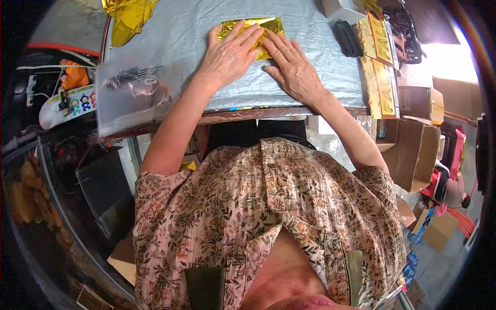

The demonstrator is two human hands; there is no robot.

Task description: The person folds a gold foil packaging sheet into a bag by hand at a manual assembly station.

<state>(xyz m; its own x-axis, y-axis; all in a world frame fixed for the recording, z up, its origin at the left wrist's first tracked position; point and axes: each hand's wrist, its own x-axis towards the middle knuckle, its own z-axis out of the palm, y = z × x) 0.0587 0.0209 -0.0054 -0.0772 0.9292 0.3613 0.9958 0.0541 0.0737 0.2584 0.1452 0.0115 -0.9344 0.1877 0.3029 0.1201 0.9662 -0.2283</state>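
Observation:
A shiny gold foil piece [271, 24] lies flat near the far edge of the silvery-covered table [243, 95]. My left hand [227, 57] rests on its left part, fingers spread and palm down. From the right, my right hand [292, 67] lies on the foil's right part with its fingers stretched out and its thumb apart. The fingertips of both hands are close together over the foil, and they hide part of it. Neither hand grips anything.
More gold foil [129, 23] sits at the table's far left, above a clear plastic sheet [121, 101]. On the right are a black case [347, 39], a white box [343, 9] and yellow printed boxes [380, 88]. Cardboard boxes [413, 155] and another person [450, 188] are farther right.

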